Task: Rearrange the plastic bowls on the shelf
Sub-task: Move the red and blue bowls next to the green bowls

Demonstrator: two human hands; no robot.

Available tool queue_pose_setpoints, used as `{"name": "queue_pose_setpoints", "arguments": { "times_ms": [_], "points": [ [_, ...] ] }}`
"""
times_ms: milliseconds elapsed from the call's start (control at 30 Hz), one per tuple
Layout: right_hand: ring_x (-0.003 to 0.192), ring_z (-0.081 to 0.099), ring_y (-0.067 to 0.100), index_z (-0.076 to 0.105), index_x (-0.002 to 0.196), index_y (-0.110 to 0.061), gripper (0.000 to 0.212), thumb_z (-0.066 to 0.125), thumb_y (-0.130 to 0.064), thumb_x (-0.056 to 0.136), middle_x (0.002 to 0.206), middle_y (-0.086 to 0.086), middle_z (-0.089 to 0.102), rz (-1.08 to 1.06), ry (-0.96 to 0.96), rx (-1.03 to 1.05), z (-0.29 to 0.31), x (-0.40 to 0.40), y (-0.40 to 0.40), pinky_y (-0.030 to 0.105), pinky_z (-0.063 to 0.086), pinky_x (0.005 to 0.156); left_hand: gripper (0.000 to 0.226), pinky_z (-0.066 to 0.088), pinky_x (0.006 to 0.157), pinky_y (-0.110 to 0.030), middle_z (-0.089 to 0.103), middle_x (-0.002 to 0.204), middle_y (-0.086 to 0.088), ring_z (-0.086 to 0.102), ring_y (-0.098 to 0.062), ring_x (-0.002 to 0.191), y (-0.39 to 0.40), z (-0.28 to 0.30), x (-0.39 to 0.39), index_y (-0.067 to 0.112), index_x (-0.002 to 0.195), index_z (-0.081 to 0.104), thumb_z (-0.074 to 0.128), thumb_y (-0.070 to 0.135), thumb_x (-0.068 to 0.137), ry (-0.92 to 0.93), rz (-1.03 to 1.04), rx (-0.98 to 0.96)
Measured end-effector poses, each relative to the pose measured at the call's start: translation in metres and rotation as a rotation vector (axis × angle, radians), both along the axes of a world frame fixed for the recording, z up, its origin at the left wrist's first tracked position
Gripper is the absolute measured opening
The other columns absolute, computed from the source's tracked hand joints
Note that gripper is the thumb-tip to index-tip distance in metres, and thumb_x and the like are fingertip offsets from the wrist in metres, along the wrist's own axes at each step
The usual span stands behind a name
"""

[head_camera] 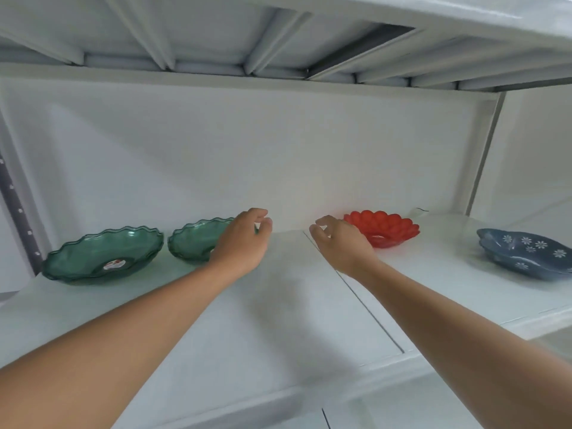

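On the white shelf stand a large clear green scalloped bowl at the far left and a smaller green bowl beside it. A red petal-shaped bowl sits right of centre near the back wall. My left hand hovers over the right side of the smaller green bowl, fingers curled and apart, holding nothing. My right hand is just left of the red bowl, covering its near left edge, fingers loosely curled with nothing in them.
A blue bowl with white flower prints lies at the far right of the shelf. Another shelf's underside hangs close above. A metal upright stands at the right, and a seam runs across the shelf board.
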State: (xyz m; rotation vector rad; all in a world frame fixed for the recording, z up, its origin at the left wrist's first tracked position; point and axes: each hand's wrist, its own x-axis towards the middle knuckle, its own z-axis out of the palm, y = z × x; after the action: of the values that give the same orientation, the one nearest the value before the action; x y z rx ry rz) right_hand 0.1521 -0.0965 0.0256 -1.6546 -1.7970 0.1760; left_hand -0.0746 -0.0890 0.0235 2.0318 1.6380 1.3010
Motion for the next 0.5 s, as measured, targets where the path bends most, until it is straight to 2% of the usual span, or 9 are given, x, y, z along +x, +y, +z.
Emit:
{"name": "queue_pose_setpoints", "arguments": {
  "times_ms": [100, 200, 367, 500],
  "points": [
    [0.122, 0.064, 0.027, 0.062, 0.143, -0.025, 0.056, 0.040, -0.056, 0.102, 0.134, 0.002, 0.069, 0.006, 0.018, -0.003, -0.002, 0.069, -0.018, 0.043, 0.052, 0.098, 0.041, 0.047, 0.107, -0.039, 0.067, 0.133, 0.009, 0.063, -0.015, 0.119, -0.010, 0.004, 0.070, 0.027, 0.136, 0.064, 0.048, 0.044, 0.102, -0.012, -0.014, 0.010],
    [0.121, 0.063, 0.027, 0.062, 0.140, -0.026, 0.053, 0.040, -0.055, 0.101, 0.130, 0.001, 0.069, -0.022, 0.016, -0.009, -0.005, 0.139, -0.035, 0.043, 0.051, 0.095, 0.039, 0.046, 0.107, -0.035, 0.066, 0.135, 0.009, 0.061, -0.015, 0.123, -0.018, 0.005, 0.142, 0.028, 0.137, 0.063, 0.048, 0.042, 0.103, -0.001, -0.033, 0.009],
    [0.110, 0.065, 0.031, 0.064, 0.129, -0.021, 0.049, 0.041, -0.055, 0.102, 0.120, 0.004, 0.071, -0.092, 0.016, -0.039, -0.008, 0.233, -0.053, 0.043, 0.053, 0.091, 0.044, 0.046, 0.106, -0.033, 0.064, 0.138, 0.008, 0.060, -0.012, 0.124, -0.030, 0.009, 0.242, 0.026, 0.140, 0.062, 0.045, 0.043, 0.104, 0.028, -0.117, 0.001],
    [0.111, 0.065, 0.029, 0.062, 0.138, -0.028, 0.056, 0.038, -0.060, 0.099, 0.118, 0.000, 0.071, -0.143, 0.039, -0.051, -0.003, 0.282, -0.055, 0.045, 0.052, 0.097, 0.043, 0.047, 0.101, -0.031, 0.067, 0.134, 0.007, 0.062, -0.013, 0.121, -0.018, 0.010, 0.286, 0.025, 0.140, 0.063, 0.045, 0.042, 0.105, 0.023, -0.121, -0.011]
  ]
}}
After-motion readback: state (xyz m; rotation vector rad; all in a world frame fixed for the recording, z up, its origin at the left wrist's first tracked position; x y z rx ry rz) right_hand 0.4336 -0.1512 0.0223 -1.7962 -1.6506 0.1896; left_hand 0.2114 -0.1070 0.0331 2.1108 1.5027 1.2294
